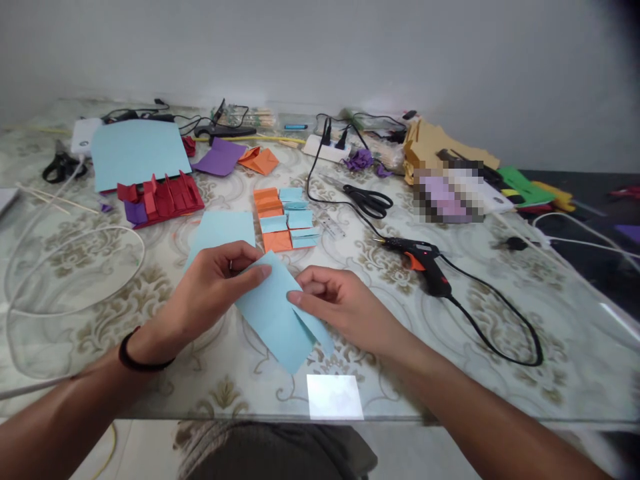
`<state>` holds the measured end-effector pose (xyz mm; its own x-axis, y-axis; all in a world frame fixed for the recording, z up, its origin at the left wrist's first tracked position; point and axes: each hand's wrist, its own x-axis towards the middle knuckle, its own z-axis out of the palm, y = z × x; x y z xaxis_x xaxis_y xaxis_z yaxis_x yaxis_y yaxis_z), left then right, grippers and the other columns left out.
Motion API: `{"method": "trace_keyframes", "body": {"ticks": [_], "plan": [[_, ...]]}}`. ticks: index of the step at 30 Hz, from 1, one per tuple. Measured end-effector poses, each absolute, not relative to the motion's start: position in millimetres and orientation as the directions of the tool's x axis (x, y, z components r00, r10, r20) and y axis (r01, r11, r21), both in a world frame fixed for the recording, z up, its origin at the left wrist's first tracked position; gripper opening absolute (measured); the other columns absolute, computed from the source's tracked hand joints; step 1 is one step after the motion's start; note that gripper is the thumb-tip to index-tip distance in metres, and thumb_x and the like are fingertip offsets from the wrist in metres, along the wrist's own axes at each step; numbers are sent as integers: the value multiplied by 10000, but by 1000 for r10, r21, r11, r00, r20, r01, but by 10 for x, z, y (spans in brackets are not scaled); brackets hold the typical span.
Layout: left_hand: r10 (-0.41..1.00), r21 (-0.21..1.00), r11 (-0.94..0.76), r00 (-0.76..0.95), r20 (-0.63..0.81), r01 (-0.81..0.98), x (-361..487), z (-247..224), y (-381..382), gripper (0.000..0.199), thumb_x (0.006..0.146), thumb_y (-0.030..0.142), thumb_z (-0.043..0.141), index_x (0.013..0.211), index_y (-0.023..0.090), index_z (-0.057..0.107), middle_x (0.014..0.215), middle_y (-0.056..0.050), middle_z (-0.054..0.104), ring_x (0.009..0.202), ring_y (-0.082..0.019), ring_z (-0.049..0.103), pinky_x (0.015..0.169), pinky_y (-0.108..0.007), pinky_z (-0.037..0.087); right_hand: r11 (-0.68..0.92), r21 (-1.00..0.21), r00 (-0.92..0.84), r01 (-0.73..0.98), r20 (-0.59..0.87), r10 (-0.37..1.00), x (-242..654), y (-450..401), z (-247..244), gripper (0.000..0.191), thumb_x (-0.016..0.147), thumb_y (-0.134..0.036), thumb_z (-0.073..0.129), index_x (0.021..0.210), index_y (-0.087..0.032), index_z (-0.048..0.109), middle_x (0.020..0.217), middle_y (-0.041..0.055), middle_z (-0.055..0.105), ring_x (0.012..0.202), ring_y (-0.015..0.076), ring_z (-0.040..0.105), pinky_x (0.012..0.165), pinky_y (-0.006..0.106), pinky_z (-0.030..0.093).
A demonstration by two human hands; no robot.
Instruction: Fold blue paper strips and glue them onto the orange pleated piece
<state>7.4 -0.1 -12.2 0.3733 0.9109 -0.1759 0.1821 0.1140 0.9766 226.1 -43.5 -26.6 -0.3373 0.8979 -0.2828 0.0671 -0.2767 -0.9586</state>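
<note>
A light blue paper (275, 320), partly folded along its right side, is held tilted above the patterned table. My left hand (223, 277) grips its upper left edge, thumb on top. My right hand (333, 300) pinches the right edge where the narrow flap lies. Behind my left hand, another light blue sheet (225, 230) lies on the table. Just beyond my hands sits a piece of orange and light blue folded paper strips (285, 220).
A glue gun (420, 260) with a looping cord lies at the right, near black scissors (367, 200). Red folded paper (163, 200) and a big blue sheet (140, 153) are at the back left. A power strip (327, 148) stands at the back. White cables cross the left side.
</note>
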Motion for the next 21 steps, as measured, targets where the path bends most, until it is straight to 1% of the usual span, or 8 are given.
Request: {"method": "trace_keyframes", "body": {"ticks": [3,5,6,7,10,13,16,21], "plan": [[876,954,66,441,-195,291,68,-109,25,241,806,389,823,935,215,718,614,68,448,545,-85,410,476,-191,296,-250,-961,-375,123,-278,885,2298,-414,-262,370,823,-513,802,814,-187,628,592,-81,419,535,85,321,500,247,201],[863,922,-8,468,-189,388,67,-109,29,242,814,383,818,987,229,750,573,82,324,520,-82,326,451,-196,217,-242,-961,-406,131,-275,872,2320,-400,-263,353,825,-490,805,811,-181,635,598,-78,441,542,83,338,505,242,216],[860,909,-27,473,-191,415,66,-113,29,250,821,385,811,1011,232,758,567,84,301,515,-84,305,445,-199,196,-243,-961,-413,132,-276,868,2331,-393,-262,339,823,-473,810,818,-178,643,608,-74,469,549,82,359,509,237,234],[856,905,-22,476,-203,425,62,-117,28,258,828,390,802,1026,230,758,565,82,316,514,-86,310,442,-200,198,-246,-960,-412,133,-279,867,2344,-384,-259,321,821,-455,812,831,-175,655,622,-67,505,556,82,388,515,232,258],[843,925,48,482,-240,376,36,-120,39,272,840,405,781,1028,217,724,608,60,459,525,-95,400,448,-200,266,-262,-955,-392,141,-297,871,2394,-355,-241,265,823,-410,805,894,-174,706,683,-32,631,588,97,498,541,228,348],[804,937,31,549,-230,347,6,-85,66,211,840,350,770,981,209,704,669,46,522,559,-99,445,473,-202,307,-258,-954,-383,150,-297,875,2453,-325,-218,217,815,-368,805,913,-184,746,730,-5,703,622,116,577,572,238,414],[731,936,-15,643,-229,351,2,-34,76,171,833,288,755,982,207,732,653,52,505,571,-96,438,492,-196,320,-229,-958,-386,173,-280,879,2496,-312,-213,184,829,-347,790,915,-186,769,737,2,715,629,118,589,572,240,413],[644,933,2,714,-277,360,23,-29,41,175,873,294,707,1017,213,763,814,-8,686,678,-124,557,575,-210,412,-190,-961,-432,201,-261,863,2502,-325,-242,183,862,-356,766,942,-192,782,759,1,731,640,116,589,562,233,398]]}}
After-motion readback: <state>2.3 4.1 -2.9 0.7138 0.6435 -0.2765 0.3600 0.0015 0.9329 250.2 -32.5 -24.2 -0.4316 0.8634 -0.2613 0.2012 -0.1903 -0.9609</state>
